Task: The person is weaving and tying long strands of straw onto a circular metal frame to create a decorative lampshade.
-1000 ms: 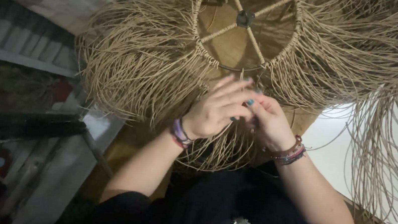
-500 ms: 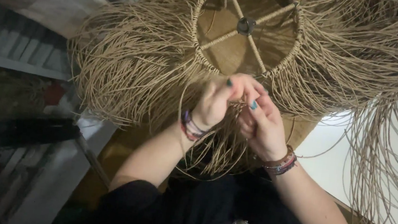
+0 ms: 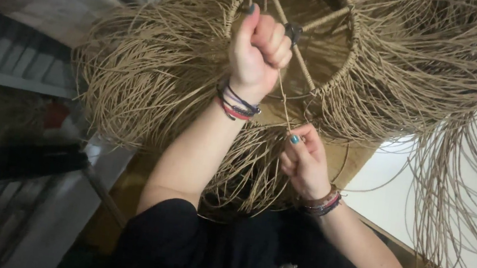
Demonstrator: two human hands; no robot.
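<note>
So compared to half a second back, the left hand [image 3: 259,46] has shot up away from the right one; before, both were bunched together low on the fringe. Now it's a tight fist, clamped around a single straw strand [image 3: 284,100] that runs taut down to the right hand [image 3: 303,160]. That one sits lower and closer to the body, fingertips pinched shut on the bottom end of the same strand, teal nails showing. Bracelets on both wrists. Right behind the left fist is the ring [image 3: 294,38] of the straw lampshade [image 3: 155,75], wrapped in fibre with spokes meeting at a dark hub. Loose fringe spills out all around both hands, and off past the right hand it trails over a white worktop [image 3: 400,202].
</note>
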